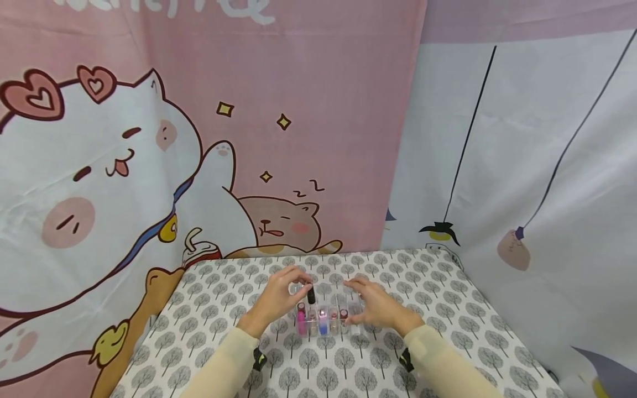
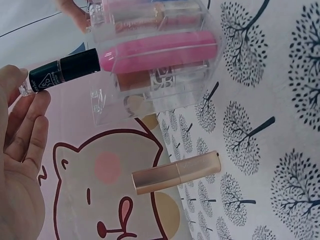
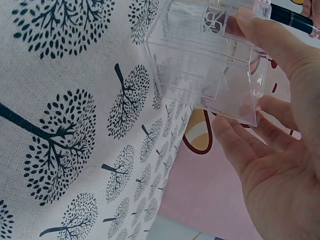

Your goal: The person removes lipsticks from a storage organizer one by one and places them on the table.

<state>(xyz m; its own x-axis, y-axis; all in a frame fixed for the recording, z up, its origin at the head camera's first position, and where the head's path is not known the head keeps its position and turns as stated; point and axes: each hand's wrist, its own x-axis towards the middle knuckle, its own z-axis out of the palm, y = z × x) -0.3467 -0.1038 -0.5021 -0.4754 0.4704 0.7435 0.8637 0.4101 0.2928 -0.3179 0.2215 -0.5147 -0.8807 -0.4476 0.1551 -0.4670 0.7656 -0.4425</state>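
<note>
My left hand [image 1: 278,296] pinches one end of a black lipstick [image 2: 64,70] with pale lettering and a clear tip, between thumb and fingers. It is above the left part of a clear plastic organizer [image 3: 205,75], near its upper openings. In the compartments stand a pink tube [image 2: 160,50], a blue-and-white tube [image 1: 323,321] and several other lipsticks. My right hand [image 1: 374,305] holds the organizer's right side, with the thumb [image 3: 250,22] on the near part and the fingers at the far edge. A gold lipstick [image 2: 177,172] stands upright on the table, apart from the organizer.
A white cloth [image 1: 308,359] printed with grey trees covers the table. Behind it hangs a pink curtain [image 1: 338,138] with cartoon animals, and a pale one [image 1: 448,138] hangs on the right. Dark bands [image 1: 259,359] sit near both wrists.
</note>
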